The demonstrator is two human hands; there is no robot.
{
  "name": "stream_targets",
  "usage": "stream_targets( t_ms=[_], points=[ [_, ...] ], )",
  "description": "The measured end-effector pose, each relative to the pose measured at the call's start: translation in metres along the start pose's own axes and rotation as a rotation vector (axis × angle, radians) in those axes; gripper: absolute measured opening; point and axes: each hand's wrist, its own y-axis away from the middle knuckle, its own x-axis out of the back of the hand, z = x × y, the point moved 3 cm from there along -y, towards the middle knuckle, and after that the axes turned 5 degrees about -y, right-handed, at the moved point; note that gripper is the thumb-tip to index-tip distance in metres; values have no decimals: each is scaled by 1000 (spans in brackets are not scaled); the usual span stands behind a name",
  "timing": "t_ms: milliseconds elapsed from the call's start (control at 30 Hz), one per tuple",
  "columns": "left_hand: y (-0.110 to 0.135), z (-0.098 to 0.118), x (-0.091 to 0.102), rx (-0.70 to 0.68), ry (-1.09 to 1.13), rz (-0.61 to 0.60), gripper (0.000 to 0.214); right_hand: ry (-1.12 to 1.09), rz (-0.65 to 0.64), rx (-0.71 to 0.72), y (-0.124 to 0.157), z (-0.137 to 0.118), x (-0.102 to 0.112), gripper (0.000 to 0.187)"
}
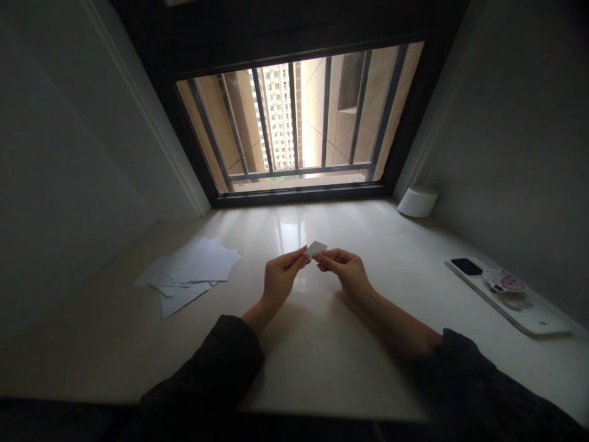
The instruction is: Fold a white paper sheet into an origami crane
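Note:
A small white piece of paper is held up over the middle of the pale table. My left hand pinches its left edge between thumb and fingertips. My right hand pinches its right edge, fingers curled. Both forearms in dark sleeves reach in from the bottom of the view. The paper looks folded or very small; its lower part is hidden by my fingers.
A loose pile of white paper sheets lies at the left of the table. A white phone with a round sticker grip lies at the right. A white round container stands by the barred window.

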Motion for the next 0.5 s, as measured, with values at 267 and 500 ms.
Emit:
stream_targets(
  t_ms=[267,500],
  points=[
    [-1,-2,0,-11,-32,-17,39,-37,0,20,0,-1,1,31],
    [-2,-4,-1,20,-10,-15,38,-34,-4,40,0,-1,1,34]
  ],
)
